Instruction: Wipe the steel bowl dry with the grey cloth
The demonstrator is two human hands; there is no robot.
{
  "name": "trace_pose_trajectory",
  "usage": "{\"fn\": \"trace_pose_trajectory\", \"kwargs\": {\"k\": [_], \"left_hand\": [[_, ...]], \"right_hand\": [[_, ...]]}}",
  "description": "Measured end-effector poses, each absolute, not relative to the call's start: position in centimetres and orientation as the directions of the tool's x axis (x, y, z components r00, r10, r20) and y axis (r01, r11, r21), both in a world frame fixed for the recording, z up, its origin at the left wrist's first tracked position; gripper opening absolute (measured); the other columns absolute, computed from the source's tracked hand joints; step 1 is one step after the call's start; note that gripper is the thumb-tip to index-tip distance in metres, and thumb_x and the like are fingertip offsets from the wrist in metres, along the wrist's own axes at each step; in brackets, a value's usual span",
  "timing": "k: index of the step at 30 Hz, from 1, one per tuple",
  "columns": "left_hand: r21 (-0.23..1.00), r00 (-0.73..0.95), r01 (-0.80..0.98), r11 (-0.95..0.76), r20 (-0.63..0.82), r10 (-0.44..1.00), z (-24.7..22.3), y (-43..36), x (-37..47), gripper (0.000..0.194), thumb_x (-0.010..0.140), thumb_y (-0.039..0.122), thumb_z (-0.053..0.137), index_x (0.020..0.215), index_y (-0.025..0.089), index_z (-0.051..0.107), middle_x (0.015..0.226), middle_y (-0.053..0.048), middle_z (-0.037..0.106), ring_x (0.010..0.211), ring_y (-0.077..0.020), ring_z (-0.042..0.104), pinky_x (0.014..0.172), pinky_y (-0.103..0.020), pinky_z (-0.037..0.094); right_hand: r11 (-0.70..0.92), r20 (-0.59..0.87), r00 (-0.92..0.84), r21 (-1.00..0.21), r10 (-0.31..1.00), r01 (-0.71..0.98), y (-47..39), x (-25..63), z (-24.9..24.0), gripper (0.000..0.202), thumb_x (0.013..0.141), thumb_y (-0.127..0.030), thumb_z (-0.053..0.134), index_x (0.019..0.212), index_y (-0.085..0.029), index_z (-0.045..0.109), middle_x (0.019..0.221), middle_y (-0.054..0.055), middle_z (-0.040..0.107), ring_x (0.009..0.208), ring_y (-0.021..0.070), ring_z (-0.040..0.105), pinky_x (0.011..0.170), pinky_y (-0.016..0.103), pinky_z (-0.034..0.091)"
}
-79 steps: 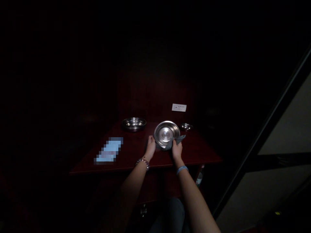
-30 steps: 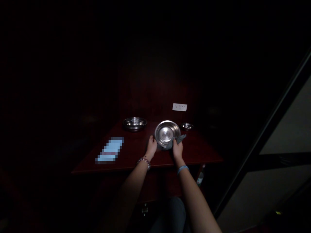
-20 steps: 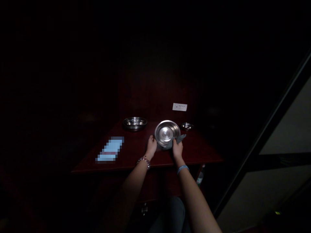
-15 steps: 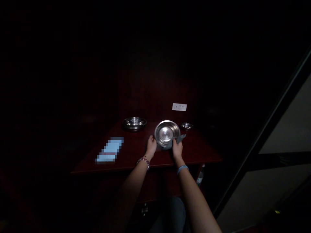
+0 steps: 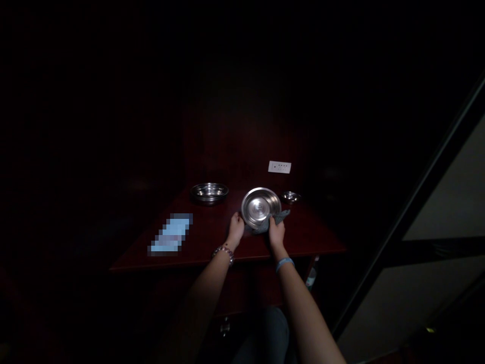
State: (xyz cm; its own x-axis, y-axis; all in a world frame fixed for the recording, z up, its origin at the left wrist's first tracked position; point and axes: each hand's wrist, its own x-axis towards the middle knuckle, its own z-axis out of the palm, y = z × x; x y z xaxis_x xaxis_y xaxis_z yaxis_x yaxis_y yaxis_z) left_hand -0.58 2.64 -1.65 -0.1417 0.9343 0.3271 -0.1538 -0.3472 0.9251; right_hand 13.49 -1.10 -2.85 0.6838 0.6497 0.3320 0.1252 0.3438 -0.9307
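A shiny stainless steel bowl [image 5: 257, 207] is held up over the dark red desk, its inside tilted toward me. My left hand [image 5: 235, 228] grips the bowl at its lower left rim, fingers closed. On the lower right side, my right hand [image 5: 277, 233] is closed on a grey cloth [image 5: 281, 217] and presses it against the rim. Part of the cloth lies along the bowl's lower edge, and the fingers behind it are hidden.
Stacked metal bowls [image 5: 209, 193] stand at the back left of the desk [image 5: 204, 242]. A smaller metal dish [image 5: 291, 196] sits back right, below a white wall socket panel [image 5: 279, 167]. A pixelated pale blue patch [image 5: 172, 235] lies left. A bottle [image 5: 311, 275] stands beneath the desk.
The bowl has tilted very slightly in my hands. Both hands keep their grip in nearly the same place.
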Motion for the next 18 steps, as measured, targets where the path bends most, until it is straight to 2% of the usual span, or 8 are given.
{"fn": "trace_pose_trajectory", "kwargs": {"k": [5,12,18], "left_hand": [[0.922,-0.138,-0.166,-0.350,0.329,0.934,-1.77,2.81,-0.48,0.001,0.082,0.020,0.058,0.081,0.019,0.058,0.079,-0.003,0.064,0.082,-0.0173,0.061,0.085,-0.031,0.053],[0.923,-0.133,-0.144,-0.357,0.339,0.931,-1.92,2.75,-0.65,0.007,0.082,0.019,0.056,0.077,0.021,0.052,0.072,0.002,0.055,0.072,-0.0143,0.054,0.076,-0.027,0.050],[0.908,-0.176,-0.138,-0.395,0.370,0.912,-1.76,2.69,-0.82,0.008,0.084,0.018,0.053,0.076,0.021,0.053,0.073,0.001,0.054,0.076,-0.0151,0.056,0.081,-0.027,0.050]], "right_hand": [[0.340,0.335,0.673,-0.931,0.660,0.131,-1.17,13.56,-2.81,0.032,0.082,-0.039,0.063,0.098,-0.013,0.073,0.104,0.015,0.078,0.099,0.0291,0.073,0.089,0.035,0.054],[0.317,0.327,0.683,-0.937,0.653,0.145,-1.42,13.42,-2.52,0.030,0.082,-0.037,0.063,0.097,-0.014,0.073,0.104,0.016,0.078,0.099,0.0293,0.074,0.087,0.034,0.054],[0.312,0.322,0.681,-0.939,0.658,0.143,-1.72,13.35,-2.39,0.028,0.083,-0.037,0.063,0.097,-0.014,0.072,0.103,0.016,0.079,0.099,0.0291,0.074,0.087,0.034,0.055]]}}
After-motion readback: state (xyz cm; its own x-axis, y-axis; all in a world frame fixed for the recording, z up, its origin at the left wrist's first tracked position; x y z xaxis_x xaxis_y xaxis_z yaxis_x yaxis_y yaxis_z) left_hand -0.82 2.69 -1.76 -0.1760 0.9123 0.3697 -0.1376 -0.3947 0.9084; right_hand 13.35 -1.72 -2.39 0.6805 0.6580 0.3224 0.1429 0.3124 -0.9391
